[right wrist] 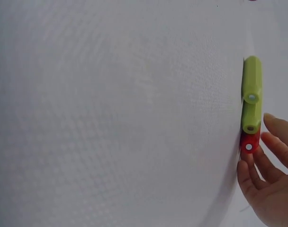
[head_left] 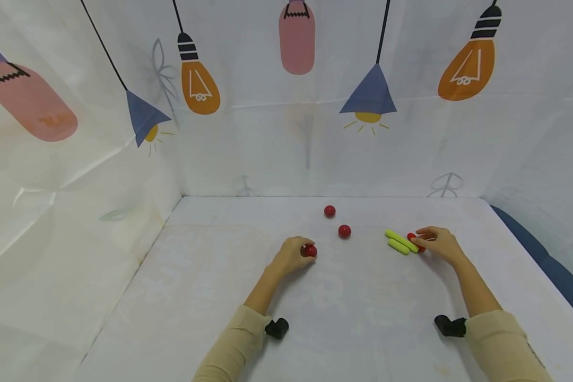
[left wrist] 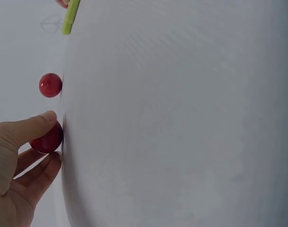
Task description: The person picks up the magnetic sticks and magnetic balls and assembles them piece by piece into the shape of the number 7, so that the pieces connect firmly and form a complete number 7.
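Note:
In the head view my left hand (head_left: 290, 255) holds a red ball (head_left: 310, 251) between thumb and fingers, low on the white table. The left wrist view also shows this ball (left wrist: 48, 138), partly covered by the thumb. My right hand (head_left: 438, 244) is at a red stick (head_left: 421, 248), its fingers loosely bent. Fingertips touch the red stick (right wrist: 249, 143) in the right wrist view, while the thumb stands off it. Alongside lie two lime-green sticks, a longer one (head_left: 401, 240) and a shorter one (head_left: 398, 246), side by side.
Two more red balls rest farther back on the table (head_left: 248, 223), one nearer (head_left: 344, 231) and one behind (head_left: 330, 211). A white sheet printed with lamps (head_left: 267, 148) hangs at the back and left. Something dark blue (head_left: 544, 254) shows past the right edge.

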The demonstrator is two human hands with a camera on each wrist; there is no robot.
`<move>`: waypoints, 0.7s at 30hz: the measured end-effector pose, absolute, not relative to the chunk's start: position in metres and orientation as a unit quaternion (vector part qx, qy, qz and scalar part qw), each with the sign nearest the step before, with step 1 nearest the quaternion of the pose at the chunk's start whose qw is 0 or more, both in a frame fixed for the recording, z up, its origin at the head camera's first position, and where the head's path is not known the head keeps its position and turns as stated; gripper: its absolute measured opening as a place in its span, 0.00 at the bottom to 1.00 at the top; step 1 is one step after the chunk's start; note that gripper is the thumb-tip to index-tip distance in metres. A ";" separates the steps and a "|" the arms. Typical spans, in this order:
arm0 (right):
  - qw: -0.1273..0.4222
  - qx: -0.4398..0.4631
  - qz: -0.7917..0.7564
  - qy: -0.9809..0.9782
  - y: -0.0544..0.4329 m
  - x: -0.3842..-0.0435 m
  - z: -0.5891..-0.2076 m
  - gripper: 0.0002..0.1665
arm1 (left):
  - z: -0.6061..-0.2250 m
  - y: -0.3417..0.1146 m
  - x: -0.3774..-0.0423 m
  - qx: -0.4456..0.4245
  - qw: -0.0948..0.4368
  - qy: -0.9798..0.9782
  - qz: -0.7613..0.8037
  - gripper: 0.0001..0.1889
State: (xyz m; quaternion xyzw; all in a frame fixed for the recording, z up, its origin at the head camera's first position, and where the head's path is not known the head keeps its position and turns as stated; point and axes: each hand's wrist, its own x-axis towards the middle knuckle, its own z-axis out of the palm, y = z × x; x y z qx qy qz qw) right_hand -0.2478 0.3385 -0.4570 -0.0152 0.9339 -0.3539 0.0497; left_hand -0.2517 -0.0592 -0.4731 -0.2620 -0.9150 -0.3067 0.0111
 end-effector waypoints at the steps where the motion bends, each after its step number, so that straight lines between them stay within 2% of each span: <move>1: 0.050 -0.016 -0.353 0.934 0.338 -0.248 -0.457 0.32 | -0.473 -0.059 -0.251 -0.261 0.010 -0.915 -0.309 0.19; 13: 0.039 -0.029 -0.347 0.937 0.336 -0.248 -0.455 0.27 | -0.473 -0.058 -0.249 -0.244 -0.002 -0.908 -0.340 0.21; 21: 0.063 -0.009 -0.337 0.939 0.335 -0.248 -0.454 0.29 | -0.478 -0.060 -0.250 -0.253 0.016 -0.898 -0.359 0.20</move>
